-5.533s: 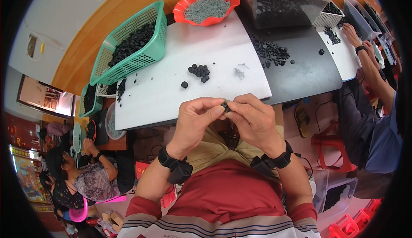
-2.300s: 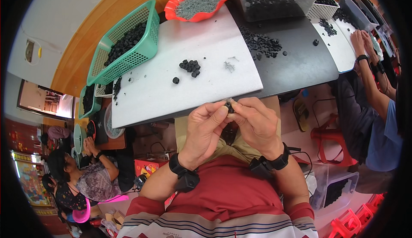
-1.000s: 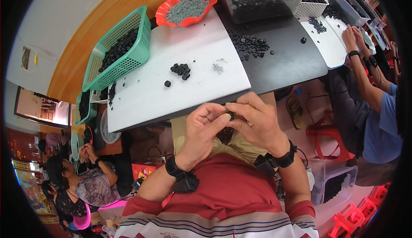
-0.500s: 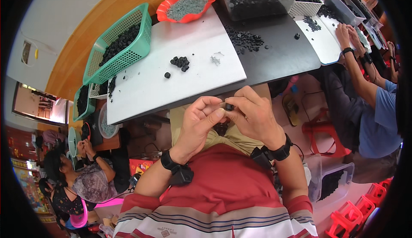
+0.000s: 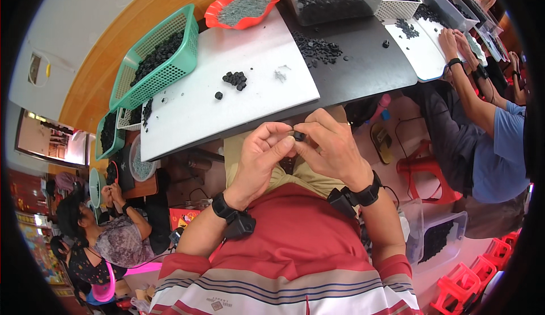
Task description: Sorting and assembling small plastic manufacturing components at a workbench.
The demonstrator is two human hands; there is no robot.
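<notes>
Over my lap, just in front of the table edge, both hands meet at a small black round part. My right hand pinches this part between thumb and fingers. Thumb and index finger of my left hand are closed right beside it; whatever is between those fingertips is too small to make out. On the white board ahead lie a cluster of similar black parts, one single black part and a little heap of thin grey bits.
Behind the board stand a red scalloped bowl of grey bits and a green basket of black parts. A clear bin and loose black parts occupy the dark tabletop. People work at both sides; a red stool is at right.
Both hands have shifted slightly up and left in the picture, still together at the black part. The whole scene has also moved a little as the view turned.
</notes>
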